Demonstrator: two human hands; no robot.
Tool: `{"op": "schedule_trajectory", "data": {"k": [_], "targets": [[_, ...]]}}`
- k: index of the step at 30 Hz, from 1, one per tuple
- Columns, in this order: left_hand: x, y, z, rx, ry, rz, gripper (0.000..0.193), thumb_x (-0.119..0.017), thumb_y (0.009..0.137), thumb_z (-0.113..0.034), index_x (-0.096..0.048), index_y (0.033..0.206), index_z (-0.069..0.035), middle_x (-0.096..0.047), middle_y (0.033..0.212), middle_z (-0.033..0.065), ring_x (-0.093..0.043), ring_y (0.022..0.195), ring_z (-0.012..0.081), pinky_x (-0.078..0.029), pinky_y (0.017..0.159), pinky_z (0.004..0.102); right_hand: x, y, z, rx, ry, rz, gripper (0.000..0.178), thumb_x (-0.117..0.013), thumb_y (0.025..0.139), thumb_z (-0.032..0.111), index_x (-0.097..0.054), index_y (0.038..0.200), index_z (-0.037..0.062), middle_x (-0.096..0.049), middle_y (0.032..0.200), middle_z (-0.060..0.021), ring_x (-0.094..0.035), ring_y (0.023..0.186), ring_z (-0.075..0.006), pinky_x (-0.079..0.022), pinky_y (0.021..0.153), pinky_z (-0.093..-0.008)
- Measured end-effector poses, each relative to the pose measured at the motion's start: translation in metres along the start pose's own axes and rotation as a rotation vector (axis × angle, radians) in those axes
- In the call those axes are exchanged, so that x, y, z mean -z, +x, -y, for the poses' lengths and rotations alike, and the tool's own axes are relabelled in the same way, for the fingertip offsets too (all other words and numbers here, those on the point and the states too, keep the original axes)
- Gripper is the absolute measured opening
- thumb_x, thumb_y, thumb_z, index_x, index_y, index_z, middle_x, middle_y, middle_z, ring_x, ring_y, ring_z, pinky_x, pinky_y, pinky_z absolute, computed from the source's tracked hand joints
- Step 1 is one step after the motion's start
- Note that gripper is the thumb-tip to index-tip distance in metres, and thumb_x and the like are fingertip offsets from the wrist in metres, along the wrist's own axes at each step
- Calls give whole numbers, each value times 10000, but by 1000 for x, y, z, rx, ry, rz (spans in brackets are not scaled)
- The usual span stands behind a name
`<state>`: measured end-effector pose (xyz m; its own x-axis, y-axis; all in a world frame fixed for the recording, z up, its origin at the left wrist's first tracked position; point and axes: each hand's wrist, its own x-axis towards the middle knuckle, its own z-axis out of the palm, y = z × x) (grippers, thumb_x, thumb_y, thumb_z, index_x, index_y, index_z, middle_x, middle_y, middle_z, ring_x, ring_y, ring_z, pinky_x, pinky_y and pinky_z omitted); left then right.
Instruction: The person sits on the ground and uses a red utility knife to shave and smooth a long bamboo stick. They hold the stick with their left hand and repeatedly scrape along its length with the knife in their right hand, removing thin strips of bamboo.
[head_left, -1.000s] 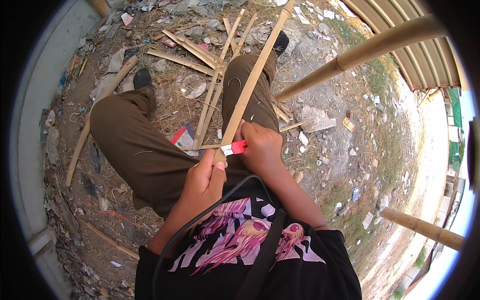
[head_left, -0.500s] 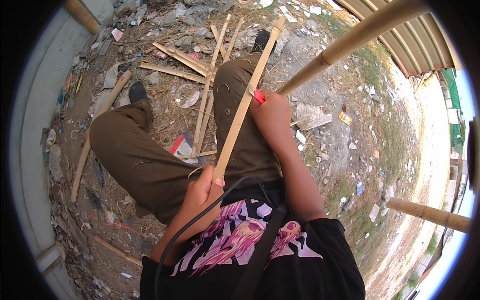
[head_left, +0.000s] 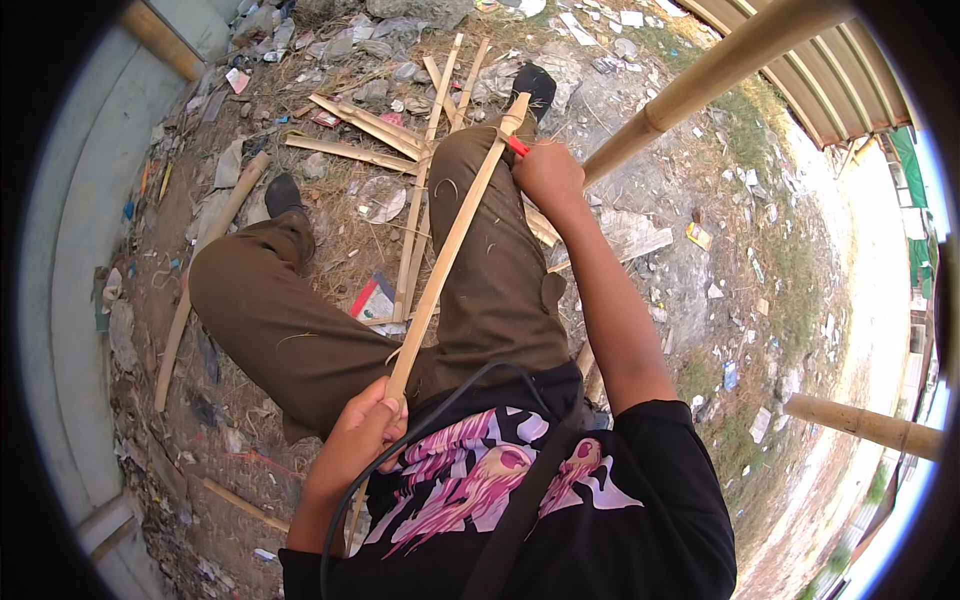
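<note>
My left hand pinched the near end of a pale bamboo strip, seemingly to steady it, as it slanted across my right leg toward my right hand, curled round a red-handled tool beside its far end

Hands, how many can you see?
2: the left hand grips the bamboo strip near the waist; the right hand holds a red tool near the strip's far end.
</note>
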<state>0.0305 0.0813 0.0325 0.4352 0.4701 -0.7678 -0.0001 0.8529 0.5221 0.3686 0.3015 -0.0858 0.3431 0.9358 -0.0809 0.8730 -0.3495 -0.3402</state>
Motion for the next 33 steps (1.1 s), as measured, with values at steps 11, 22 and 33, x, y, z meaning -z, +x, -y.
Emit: {"op": "schedule_trajectory", "data": {"k": [11, 22, 33], "targets": [[-47, 45, -4, -299, 68, 241, 343, -466, 1143, -410, -451, 989, -104, -394, 679, -27, -293, 479, 38, -223, 418, 231, 75, -186, 5, 404, 170, 60, 189, -738, 876, 223, -694, 768, 75, -707, 743, -145, -705, 680, -367, -547, 621, -490], [-76, 33, -28, -468, 251, 256, 348, -458, 1151, -370, -470, 982, -66, -431, 669, -29, -364, 508, 40, -309, 464, 239, 80, -209, 15, 507, 168, -442, 272, -755, 856, 132, -566, 674, 63, -568, 613, -93, -589, 492, -322, -444, 467, -412], [-57, 10, -3, -391, 331, 178, 300, -488, 1147, -301, -478, 970, -60, -417, 679, -41, -349, 526, 22, -281, 467, 226, 124, -126, -10, 324, 69, -501, 223, -766, 834, 221, -614, 731, 94, -627, 657, -117, -647, 588, -354, -481, 539, -452]]}}
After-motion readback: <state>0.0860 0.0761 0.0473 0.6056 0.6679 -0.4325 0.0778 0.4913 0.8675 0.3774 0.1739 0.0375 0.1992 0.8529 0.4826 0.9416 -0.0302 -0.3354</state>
